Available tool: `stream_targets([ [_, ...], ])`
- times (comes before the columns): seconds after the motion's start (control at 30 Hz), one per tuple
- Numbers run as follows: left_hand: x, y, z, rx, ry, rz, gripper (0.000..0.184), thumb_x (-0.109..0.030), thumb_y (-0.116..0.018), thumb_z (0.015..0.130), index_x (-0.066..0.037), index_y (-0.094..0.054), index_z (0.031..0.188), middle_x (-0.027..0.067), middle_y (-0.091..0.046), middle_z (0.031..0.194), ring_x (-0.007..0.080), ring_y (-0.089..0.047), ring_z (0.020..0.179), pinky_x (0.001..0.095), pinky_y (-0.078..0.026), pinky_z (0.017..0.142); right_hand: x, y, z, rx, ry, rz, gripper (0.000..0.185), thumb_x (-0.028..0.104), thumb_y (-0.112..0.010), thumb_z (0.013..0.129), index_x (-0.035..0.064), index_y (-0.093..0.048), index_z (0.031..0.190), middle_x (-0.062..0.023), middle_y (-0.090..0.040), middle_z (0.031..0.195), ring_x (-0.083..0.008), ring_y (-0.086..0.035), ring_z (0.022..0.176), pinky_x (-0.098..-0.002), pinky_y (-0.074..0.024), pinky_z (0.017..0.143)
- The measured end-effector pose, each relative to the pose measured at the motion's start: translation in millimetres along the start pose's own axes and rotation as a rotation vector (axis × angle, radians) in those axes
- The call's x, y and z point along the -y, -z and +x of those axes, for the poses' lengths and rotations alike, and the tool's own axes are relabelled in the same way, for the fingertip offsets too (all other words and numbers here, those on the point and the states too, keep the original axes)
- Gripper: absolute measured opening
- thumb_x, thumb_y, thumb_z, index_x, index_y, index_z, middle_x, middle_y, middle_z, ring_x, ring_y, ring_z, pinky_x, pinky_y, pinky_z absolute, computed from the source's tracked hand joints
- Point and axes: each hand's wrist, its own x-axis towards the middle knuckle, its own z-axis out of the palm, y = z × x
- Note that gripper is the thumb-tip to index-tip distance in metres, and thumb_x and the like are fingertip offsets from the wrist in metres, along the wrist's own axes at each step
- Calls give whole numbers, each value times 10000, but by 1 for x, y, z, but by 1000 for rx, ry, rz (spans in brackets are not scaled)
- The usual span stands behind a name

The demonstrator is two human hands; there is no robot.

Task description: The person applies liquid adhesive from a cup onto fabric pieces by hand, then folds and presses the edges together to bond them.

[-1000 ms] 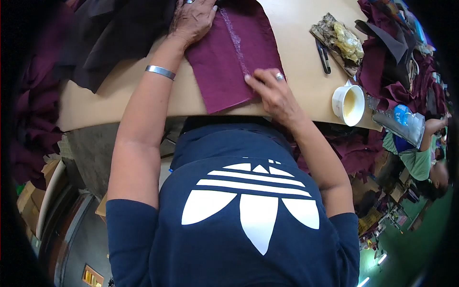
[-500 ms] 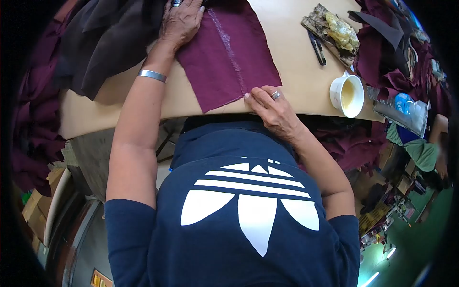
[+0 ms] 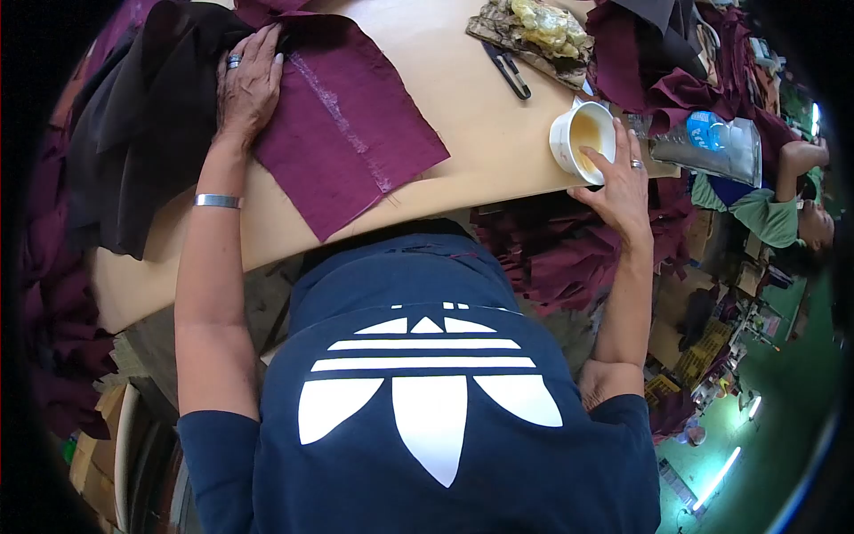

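My left hand lies flat with its fingers stretched out, where dark brown cloth meets a maroon fabric piece. A whitish, shiny smeared strip runs lengthwise down the maroon piece. At the right, my right hand is at a white bowl of yellowish liquid. One finger reaches over the rim into the bowl, while the others stay apart along its right side. Whether that fingertip touches the liquid is hard to make out.
Behind the bowl lie a black-handled tool and a crusted board with a yellowish lump. A clear plastic bottle and maroon cloth are at the right. Another person is beyond. More maroon scraps hang below the table edge.
My right hand has left the near edge of the maroon fabric and moved right to the bowl. My left hand stays flat on the cloth. The whole view has shifted.
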Motion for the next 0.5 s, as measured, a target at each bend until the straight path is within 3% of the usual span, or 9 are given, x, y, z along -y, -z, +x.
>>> stream_targets([
  [0.23, -1, 15, 6, 152, 15, -5, 416, -267, -437, 912, -146, -439, 1310, 26, -458, 1328, 224, -434, 1212, 425, -356, 977, -7, 17, -13, -182, 66, 156, 453, 212, -806, 536, 97, -596, 921, -152, -315, 1421, -385, -296, 1300, -445, -301, 1035],
  [0.3, 5, 7, 5, 182, 24, -39, 423, -278, -446, 910, -144, -439, 1311, 30, -456, 1332, 227, -433, 1212, 436, -367, 964, 0, 24, -19, -34, 67, 72, 370, 186, -789, 554, 78, -576, 836, -134, -341, 1409, -374, -296, 1305, -439, -299, 1023],
  [0.37, 0, 13, 4, 191, 63, -70, 430, -264, -447, 907, -136, -430, 1317, 43, -441, 1349, 238, -427, 1218, 454, -354, 977, 20, 35, -11, -103, 139, 97, 268, 133, -749, 602, 65, -599, 813, -125, -419, 1353, -356, -353, 1271, -423, -307, 1009],
  [0.47, 3, 11, 7, 265, 113, -155, 445, -244, -448, 902, -141, -416, 1334, 43, -421, 1371, 243, -398, 1251, 449, -320, 1011, 88, 56, 24, -311, 323, 491, 180, 68, -690, 648, 58, -627, 816, -123, -511, 1256, -332, -447, 1189, -406, -313, 999],
  [0.5, 4, 11, 8, 295, 134, -187, 450, -236, -447, 902, -142, -410, 1340, 43, -414, 1378, 242, -387, 1261, 444, -313, 1019, 114, 58, 39, -383, 462, 611, 215, 12, -637, 672, 58, -637, 882, -119, -570, 1157, -303, -516, 1095, -396, -350, 962],
])
